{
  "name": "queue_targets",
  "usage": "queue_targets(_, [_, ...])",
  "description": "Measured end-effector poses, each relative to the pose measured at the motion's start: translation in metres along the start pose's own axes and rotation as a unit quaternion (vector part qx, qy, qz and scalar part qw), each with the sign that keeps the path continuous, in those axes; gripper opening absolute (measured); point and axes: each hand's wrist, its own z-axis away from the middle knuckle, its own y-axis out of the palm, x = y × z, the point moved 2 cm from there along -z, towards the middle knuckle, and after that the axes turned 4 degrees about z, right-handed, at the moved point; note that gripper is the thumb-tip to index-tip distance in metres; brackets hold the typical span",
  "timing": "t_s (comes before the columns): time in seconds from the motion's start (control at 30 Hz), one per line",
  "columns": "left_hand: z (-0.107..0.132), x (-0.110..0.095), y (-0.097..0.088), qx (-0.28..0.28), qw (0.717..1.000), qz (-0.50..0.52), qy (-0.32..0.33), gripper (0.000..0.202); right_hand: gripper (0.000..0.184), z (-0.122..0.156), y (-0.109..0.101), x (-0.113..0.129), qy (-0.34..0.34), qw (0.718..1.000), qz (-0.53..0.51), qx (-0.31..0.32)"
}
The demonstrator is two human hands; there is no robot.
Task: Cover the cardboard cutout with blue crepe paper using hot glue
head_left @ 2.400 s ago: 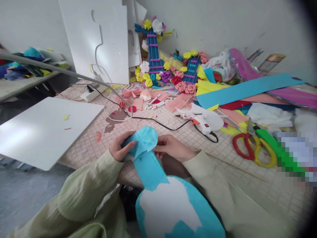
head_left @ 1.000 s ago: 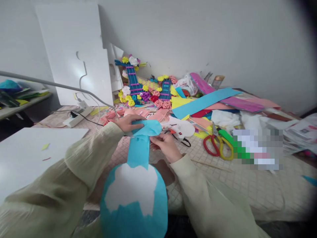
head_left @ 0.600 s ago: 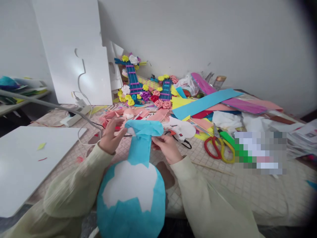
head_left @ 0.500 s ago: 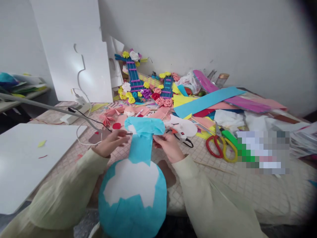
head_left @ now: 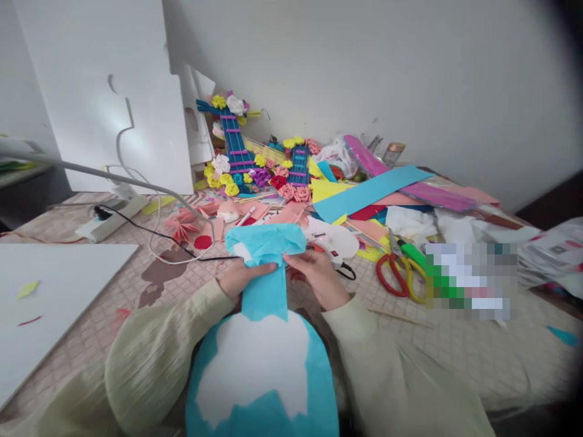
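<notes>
A guitar-shaped cutout stretches away from me, its round body nearest and its wide head at the far end. Light-blue crepe paper covers the head, neck and body rim, while a ragged white area shows in the body's middle. My left hand is closed on the neck's left side, thumb lying across the blue paper just below the head. On the other side, my right hand pinches the paper edge where neck and head meet. The undersides of both hands' grips are hidden.
Red-and-yellow-handled scissors lie to the right beside a green object. Behind are flower-trimmed paper guitars and coloured paper strips. A white board, power strip and cables are at left.
My left hand has come in from the left side and closed on the neck. The right hand stays by the head joint. The view has shifted, and the cutout's body sits lower.
</notes>
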Motion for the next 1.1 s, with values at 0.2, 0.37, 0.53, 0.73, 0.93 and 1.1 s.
queue_targets(0.2, [0.003, 0.007, -0.006, 0.013, 0.998, 0.049, -0.043, 0.056, 0.029, 0.002, 0.002, 0.000, 0.036, 0.999, 0.029, 0.017])
queue_targets(0.37, [0.005, 0.007, -0.004, 0.015, 0.996, 0.065, -0.057, 0.064, 0.029, 0.006, 0.004, 0.004, 0.050, 0.998, 0.006, 0.039])
queue_targets(0.53, [0.006, 0.010, -0.008, 0.025, 0.997, 0.019, -0.073, 0.060, 0.023, 0.008, 0.006, 0.006, 0.036, 0.997, 0.001, 0.069])
queue_targets(0.73, [0.005, 0.015, -0.015, 0.036, 0.994, 0.024, -0.101, 0.059, 0.025, 0.010, 0.011, 0.006, 0.011, 0.998, -0.002, 0.068])
queue_targets(0.93, [0.007, 0.010, -0.009, 0.025, 0.998, 0.013, -0.053, 0.056, 0.024, 0.012, 0.014, 0.007, -0.033, 0.998, 0.021, 0.046])
queue_targets(1.1, [0.014, 0.007, -0.005, 0.026, 0.998, 0.022, -0.059, 0.056, 0.024, 0.013, 0.014, 0.008, -0.044, 0.998, 0.023, 0.046])
